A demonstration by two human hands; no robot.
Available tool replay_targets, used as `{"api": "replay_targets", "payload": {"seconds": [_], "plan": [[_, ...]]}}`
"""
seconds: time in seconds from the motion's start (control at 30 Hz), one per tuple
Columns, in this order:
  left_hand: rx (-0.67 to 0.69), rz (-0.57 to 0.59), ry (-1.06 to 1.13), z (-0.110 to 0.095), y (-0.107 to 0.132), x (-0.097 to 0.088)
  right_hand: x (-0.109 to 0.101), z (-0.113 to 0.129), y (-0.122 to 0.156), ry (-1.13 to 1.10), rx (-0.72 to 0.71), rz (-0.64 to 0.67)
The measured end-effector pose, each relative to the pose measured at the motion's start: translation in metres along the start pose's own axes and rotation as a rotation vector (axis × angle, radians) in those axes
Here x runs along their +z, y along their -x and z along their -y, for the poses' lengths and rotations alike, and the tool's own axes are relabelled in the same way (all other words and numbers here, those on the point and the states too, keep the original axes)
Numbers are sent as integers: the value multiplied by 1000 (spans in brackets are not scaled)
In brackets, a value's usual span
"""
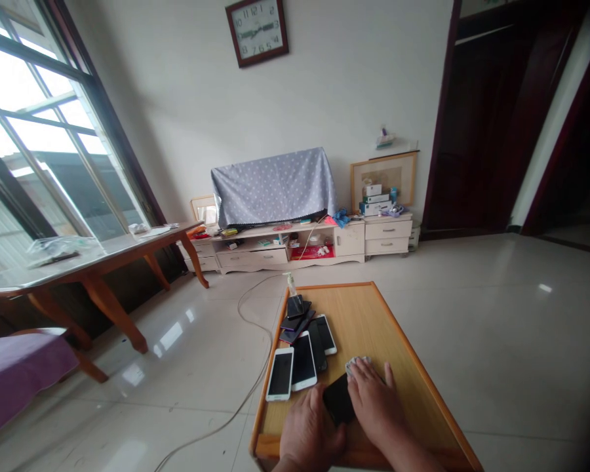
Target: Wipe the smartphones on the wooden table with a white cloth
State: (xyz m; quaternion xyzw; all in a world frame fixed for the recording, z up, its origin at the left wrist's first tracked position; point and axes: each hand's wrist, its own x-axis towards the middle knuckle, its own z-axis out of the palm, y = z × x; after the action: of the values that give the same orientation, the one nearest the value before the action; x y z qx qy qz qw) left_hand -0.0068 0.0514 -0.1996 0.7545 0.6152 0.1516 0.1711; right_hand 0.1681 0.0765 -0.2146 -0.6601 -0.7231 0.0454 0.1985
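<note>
A black smartphone (339,398) lies on the small wooden table (368,321) between my hands. My left hand (307,426) grips its left edge, thumb along the near side. Under the fingers of my right hand (373,400) is a whitish crumpled cloth (358,364), pressed at the phone's far right corner. Just beyond my left hand lie a white phone (280,375) and another white phone (303,362). A black phone (317,344) and a further white-edged phone (327,333) overlap beside them.
Behind these, several dark phones (295,321) are piled near a clear pump bottle (292,283). A cable (246,400) runs over the floor left of the table. A low white cabinet (349,242) stands at the wall, and a long wooden table (113,265) by the window.
</note>
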Motion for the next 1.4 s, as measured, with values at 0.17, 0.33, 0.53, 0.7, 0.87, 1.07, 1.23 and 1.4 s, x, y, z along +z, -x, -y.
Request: {"api": "replay_targets", "payload": {"seconds": [0.17, 0.33, 0.53, 0.7, 0.87, 1.07, 1.23, 1.4], "plan": [[8, 24, -16, 1, -1, -4, 14, 21, 17, -96, -196, 108], [8, 27, -19, 2, 0, -2, 10, 12, 16, -131, -229, 67], [-2, 16, -30, 3, -1, 3, 10, -10, 6, -30, -46, -62], [11, 66, -45, 3, -4, -1, 20, 20, 25, -171, -364, 122], [-28, 31, -36, 2, -1, 4, 5, -2, 8, -95, -147, -20], [-22, 71, -49, 6, -5, 4, 21, 9, 12, -100, -195, 28], [-7, 46, -52, 5, -5, 3, 22, 10, 18, -157, -255, 55], [-26, 35, -49, -1, -3, 2, 12, -31, 4, -17, -11, -128]]}}
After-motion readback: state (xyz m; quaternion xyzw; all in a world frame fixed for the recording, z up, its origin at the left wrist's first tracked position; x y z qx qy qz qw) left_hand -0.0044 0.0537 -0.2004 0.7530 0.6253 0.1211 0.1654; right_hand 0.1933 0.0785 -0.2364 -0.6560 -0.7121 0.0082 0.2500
